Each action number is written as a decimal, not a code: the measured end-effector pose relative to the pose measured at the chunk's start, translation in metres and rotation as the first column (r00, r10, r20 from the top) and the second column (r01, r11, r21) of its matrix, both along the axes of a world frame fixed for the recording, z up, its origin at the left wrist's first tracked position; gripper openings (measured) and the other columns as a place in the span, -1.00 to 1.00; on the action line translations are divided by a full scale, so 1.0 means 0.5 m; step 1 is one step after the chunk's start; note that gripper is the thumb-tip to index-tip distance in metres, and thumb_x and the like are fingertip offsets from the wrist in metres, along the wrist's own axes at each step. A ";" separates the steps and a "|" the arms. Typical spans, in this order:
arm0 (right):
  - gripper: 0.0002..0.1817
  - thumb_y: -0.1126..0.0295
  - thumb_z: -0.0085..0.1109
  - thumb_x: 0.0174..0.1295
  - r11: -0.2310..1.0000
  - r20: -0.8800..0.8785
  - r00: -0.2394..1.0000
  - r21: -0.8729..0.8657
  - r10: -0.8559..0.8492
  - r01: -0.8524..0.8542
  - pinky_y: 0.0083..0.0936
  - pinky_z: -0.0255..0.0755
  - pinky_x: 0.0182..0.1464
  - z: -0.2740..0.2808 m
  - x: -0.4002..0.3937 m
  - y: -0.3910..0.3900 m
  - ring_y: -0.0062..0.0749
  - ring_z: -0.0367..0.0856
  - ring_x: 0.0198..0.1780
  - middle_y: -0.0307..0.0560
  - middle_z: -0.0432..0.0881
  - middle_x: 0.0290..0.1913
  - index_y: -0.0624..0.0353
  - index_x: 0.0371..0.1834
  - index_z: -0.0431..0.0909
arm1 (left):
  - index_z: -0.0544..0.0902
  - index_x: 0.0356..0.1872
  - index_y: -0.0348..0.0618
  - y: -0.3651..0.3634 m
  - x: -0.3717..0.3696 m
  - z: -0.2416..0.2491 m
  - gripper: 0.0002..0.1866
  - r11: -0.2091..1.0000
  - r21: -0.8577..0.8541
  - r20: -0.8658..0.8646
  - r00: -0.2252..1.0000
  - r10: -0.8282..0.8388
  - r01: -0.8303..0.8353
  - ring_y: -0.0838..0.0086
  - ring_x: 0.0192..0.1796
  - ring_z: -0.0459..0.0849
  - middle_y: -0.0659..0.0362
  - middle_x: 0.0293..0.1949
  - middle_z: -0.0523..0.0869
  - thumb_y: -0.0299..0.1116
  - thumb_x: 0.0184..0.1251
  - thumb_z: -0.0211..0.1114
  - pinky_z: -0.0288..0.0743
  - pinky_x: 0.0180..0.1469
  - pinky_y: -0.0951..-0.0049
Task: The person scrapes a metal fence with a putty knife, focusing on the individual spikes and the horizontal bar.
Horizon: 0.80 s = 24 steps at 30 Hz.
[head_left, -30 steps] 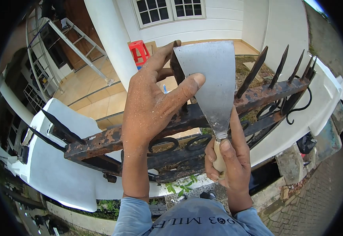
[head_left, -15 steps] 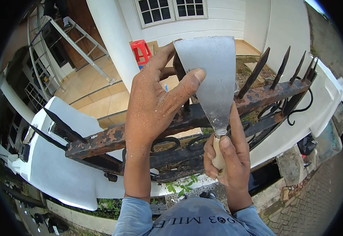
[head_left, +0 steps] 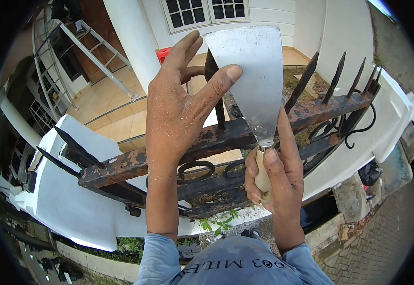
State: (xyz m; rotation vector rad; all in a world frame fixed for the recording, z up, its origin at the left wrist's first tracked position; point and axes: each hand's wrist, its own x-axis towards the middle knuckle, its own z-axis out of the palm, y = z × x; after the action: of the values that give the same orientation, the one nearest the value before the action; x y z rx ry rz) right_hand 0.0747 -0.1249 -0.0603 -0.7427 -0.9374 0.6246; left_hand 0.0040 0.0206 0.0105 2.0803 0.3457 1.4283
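Note:
A wide putty knife stands upright in front of me, its metal blade fanning out toward the top. Its pale handle sits in my right hand, with the fingers wrapped round it and the index finger stretched up along the blade's lower edge. My left hand, speckled with dust, has its fingers apart, and its thumb tip overlaps the left side of the blade. The index finger points up, clear of the blade. Behind both hands runs a rusty iron fence rail with flaking dark paint and pointed spikes.
White wall sections flank the fence at both ends. Beyond it are a tiled porch, a white column, a red stool and a metal ladder with a person near it. Green plants grow below the fence.
My left hand has shifted left and up, its index finger opening away from the blade's edge. The putty knife in my right hand has risen slightly.

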 end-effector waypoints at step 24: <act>-0.74 0.40 -0.07 0.36 0.704 0.583 0.612 -0.093 -0.535 0.704 -0.41 0.64 -0.15 -0.344 0.130 -0.233 -0.30 0.63 -0.13 0.09 0.57 -0.19 0.41 -0.04 0.35 | 0.65 -0.14 -0.34 0.011 -0.034 -0.009 -0.63 0.998 -0.042 -0.119 0.991 -0.059 0.055 0.34 -0.19 0.72 -0.01 -0.29 0.73 -0.25 0.13 0.39 0.56 -0.07 0.36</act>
State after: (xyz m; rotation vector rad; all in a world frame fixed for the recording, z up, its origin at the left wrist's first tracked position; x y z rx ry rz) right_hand 0.1399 -0.2415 -0.2321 -1.5099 -0.9777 -0.0950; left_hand -0.0128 0.0260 0.0061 2.1330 0.3561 1.2570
